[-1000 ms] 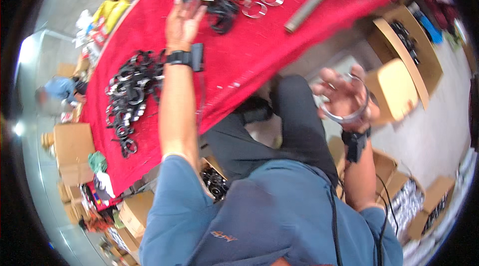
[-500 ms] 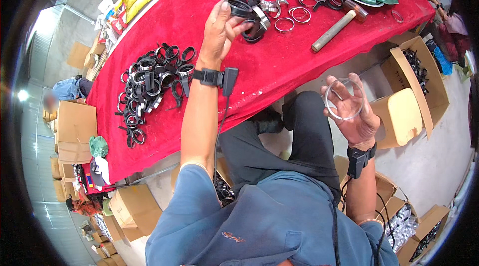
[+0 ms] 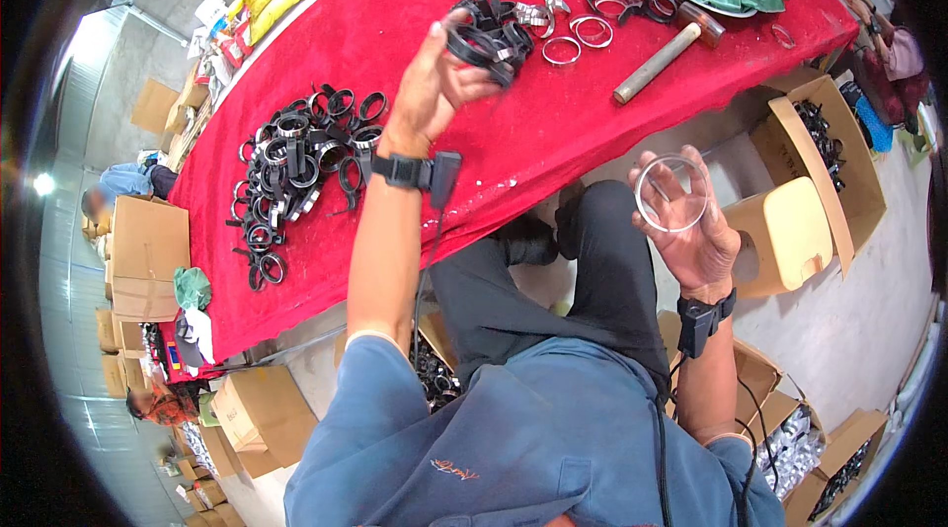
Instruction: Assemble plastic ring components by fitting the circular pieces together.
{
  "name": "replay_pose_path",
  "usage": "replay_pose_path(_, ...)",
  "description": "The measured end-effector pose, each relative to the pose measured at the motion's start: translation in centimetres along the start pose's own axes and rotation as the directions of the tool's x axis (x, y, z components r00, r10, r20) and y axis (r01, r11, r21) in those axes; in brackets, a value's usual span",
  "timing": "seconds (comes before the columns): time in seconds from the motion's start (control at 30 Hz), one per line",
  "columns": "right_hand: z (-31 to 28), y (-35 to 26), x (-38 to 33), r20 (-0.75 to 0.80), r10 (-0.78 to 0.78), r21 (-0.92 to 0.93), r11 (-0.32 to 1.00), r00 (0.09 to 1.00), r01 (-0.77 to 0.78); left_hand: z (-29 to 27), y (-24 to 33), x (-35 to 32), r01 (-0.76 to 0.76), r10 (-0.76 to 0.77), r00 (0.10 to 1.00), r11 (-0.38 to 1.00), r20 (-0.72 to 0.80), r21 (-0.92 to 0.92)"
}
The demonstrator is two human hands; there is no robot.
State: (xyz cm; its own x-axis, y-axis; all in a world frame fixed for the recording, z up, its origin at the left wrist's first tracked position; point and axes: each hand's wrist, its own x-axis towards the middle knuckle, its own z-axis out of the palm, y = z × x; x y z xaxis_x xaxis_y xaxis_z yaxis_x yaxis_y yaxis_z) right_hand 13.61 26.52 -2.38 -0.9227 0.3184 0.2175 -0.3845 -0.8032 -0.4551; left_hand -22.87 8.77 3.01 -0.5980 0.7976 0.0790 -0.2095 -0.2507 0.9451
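- The left hand (image 3: 434,97) is above the far part of the desk (image 3: 538,137), its fingers curled round a black ring (image 3: 472,56). More dark rings crowd just behind it; whether any of them are in the grasp too, I cannot tell.
- The right hand (image 3: 696,241) is palm up, off the near edge of the desk, with a thin pale ring (image 3: 673,229) lying against its half-bent fingers. Whether a fingertip hooks through the ring is unclear.
- The pale ring looks light, stiff and smooth, so it may slide on the skin; its narrow band would best be pinched at the side, or held at two opposite points.
- The black ring seems light too, with a broader band that gives more to grasp. Its neighbours have tabs sticking out that could snag.
- Left of the left forearm, a heap of black and silver rings (image 3: 296,152) reaches close to the wrist strap (image 3: 400,169), whose cable hangs down and could catch.
- Right of the left hand, two loose metal rings (image 3: 562,64) and a hammer (image 3: 657,65) bound the stretch of red cloth.
- The desk edge slants between the two hands; the knees (image 3: 604,221) sit left of the right hand, and a yellow stool (image 3: 790,236) stands near its right side.
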Motion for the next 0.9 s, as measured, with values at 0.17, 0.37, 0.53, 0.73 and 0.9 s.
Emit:
replay_pose_path(0.17,1.6,-0.4,1.1,0.09,-0.051,-0.192,0.979,0.995,0.067,6.6,-3.5,-4.8,0.252,-0.027,0.906,0.837,0.422,-0.486)
replay_pose_path(0.37,2.3,-0.7,1.0,0.047,-0.083,-0.317,0.944,0.995,0.093,11.5,-3.6,-8.2,0.171,-0.043,0.926,0.933,0.376,-0.316)
replay_pose_path(0.53,0.8,-1.2,-0.1,0.093,-0.091,-0.131,0.986,0.992,0.103,14.8,-2.2,-11.0,0.119,-0.094,0.969,0.988,0.23,-0.094)
replay_pose_path(0.73,-0.6,-1.9,-0.5,0.381,-0.092,-0.196,0.964,0.92,0.177,15.3,-1.8,-12.8,0.09,-0.058,0.971,0.987,0.234,-0.13)
replay_pose_path(0.9,0.7,-2.0,0.2,0.413,-0.098,-0.281,0.932,0.905,0.229,14.5,-2.5,-13.7,0.034,-0.017,0.976,0.997,0.219,-0.075)
